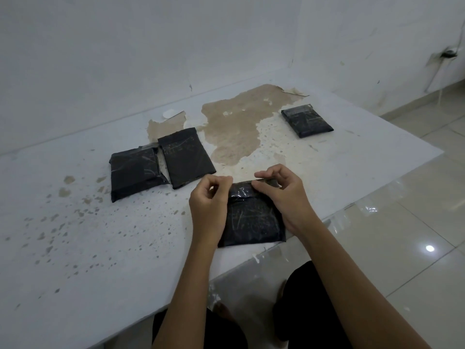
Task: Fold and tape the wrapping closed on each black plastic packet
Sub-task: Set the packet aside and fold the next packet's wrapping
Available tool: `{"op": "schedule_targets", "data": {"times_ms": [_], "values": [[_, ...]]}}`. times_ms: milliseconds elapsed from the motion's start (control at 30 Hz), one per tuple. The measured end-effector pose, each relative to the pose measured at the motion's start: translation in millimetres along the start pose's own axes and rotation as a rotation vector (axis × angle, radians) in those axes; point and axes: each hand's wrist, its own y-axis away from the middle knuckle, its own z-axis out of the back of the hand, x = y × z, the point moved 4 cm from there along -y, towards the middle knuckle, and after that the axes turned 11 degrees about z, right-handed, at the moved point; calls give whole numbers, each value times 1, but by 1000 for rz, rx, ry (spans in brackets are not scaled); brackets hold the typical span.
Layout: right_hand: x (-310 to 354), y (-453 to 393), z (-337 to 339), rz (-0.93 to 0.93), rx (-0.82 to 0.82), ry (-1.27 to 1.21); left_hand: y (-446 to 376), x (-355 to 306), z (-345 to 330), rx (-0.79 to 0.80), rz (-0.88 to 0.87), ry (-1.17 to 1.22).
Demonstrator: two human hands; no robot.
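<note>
- Lying at the table [75, 248] near edge: black packet [251, 217], flap [242, 191] folded over.
- Pinching the flap's far edge: left hand [210, 197] and right hand [281, 195], fingers curled (tape barely discernible).
- Pressing flat outward, keeping creases out.

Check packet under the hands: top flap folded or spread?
Folded: the near packet shows a flap crease across its top; both hands pinch there.

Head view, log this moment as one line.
both hands, left and right, at near packet top flap | three other packets on table
</note>
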Motion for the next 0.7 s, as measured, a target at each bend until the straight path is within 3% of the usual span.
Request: {"op": "schedule_targets", "data": {"times_ms": [167, 300, 500, 567, 700], "values": [[0, -2, 5, -3, -118, -159, -8, 0, -4, 31, 113, -58], [-1, -2, -1, -11, -65, 88, -13, -8, -8, -9, 159, 107], [-4, -2, 0, -35, -20, 123, -8, 2, -9, 7, 104, -25], [2, -8, 3, 71, 29, 287, -5, 1, -11, -8, 18, -182], [9, -19, 11, 324, 129, 865, -1, 2, -24, -150, -198, -569]]}}
